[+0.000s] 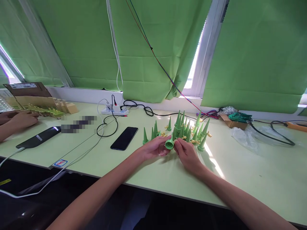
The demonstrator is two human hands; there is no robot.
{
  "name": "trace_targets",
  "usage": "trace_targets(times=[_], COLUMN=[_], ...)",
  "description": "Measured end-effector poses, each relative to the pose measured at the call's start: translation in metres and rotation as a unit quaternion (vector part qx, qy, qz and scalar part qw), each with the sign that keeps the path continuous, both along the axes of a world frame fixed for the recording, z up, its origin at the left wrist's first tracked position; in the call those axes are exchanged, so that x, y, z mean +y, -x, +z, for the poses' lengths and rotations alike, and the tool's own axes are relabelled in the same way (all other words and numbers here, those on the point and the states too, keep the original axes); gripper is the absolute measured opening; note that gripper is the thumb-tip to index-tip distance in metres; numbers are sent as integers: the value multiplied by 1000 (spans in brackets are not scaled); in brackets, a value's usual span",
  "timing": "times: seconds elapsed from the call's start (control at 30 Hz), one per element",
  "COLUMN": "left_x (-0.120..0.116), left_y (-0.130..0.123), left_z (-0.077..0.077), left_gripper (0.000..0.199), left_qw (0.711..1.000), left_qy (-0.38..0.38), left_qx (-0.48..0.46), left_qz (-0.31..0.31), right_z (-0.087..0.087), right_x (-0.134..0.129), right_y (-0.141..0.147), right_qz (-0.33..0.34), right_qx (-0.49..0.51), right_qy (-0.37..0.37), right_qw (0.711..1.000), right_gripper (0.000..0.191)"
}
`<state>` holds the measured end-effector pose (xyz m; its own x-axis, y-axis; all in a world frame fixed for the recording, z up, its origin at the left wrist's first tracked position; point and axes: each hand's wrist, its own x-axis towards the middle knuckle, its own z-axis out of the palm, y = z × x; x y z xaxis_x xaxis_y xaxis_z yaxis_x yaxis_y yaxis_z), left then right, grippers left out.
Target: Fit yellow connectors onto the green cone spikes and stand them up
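Between my hands is a green cone (pixel 169 144), its round hollow end turned toward me. My left hand (pixel 155 147) is closed on it from the left. On the right, my right hand (pixel 188 154) is pinched at the cone's edge; what its fingertips hold, if anything, is too small to make out. Just behind my hands, several green cones (pixel 178 123) stand upright on the pale green table (pixel 240 172). Small yellow pieces (pixel 209 134) lie among and beside them.
A black phone (pixel 124 138) lies left of my hands. Farther left are a dark device (pixel 39 137) with a white cable, a power strip (pixel 115 111) and another person's hands (pixel 22 119). A small box (pixel 233 122) and plastic bags (pixel 244 139) sit at the right.
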<state>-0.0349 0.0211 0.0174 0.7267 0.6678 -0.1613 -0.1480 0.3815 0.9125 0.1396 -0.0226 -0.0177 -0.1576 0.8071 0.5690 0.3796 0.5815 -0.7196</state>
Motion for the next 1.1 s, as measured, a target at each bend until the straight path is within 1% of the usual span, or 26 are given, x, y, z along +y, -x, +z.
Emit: trace_targets(times=[0.2, 0.37, 0.47, 0.57, 0.67, 0.8, 0.87, 1.0, 1.1], left_x=[-2, -2, -2, -5, -8, -11, -12, -13, -13], left_y=[2, 2, 1, 0, -1, -1, -1, -1, -3], left_z=[1, -1, -2, -1, 0, 2, 1, -1, -4], left_gripper=[41, 41, 41, 42, 44, 41, 40, 36, 36], left_qw=[999, 998, 996, 992, 976, 943, 932, 924, 910], left_qy=[-48, -65, -81, -125, -208, -310, -334, -351, -383], left_qx=[13, 20, 16, 31, 67, 121, 139, 152, 153], left_qz=[-20, -18, -14, -2, 13, 9, 8, 11, 30], right_z=[-2, -4, -5, -5, -6, -7, -7, -6, -5], right_x=[0, 0, 1, 1, 2, 4, 5, 6, 5], right_y=[-1, -2, -2, -1, -1, 0, 0, -1, -2], right_qz=[14, 17, 27, 40, 45, 34, 30, 28, 34], right_qx=[-9, -11, 5, 35, 66, 90, 90, 78, 71], right_qy=[-4, -6, 7, 34, 67, 100, 103, 113, 124], right_qw=[1000, 1000, 1000, 998, 995, 990, 990, 990, 989], right_gripper=[40, 42, 43, 45, 47, 52, 54, 55, 57])
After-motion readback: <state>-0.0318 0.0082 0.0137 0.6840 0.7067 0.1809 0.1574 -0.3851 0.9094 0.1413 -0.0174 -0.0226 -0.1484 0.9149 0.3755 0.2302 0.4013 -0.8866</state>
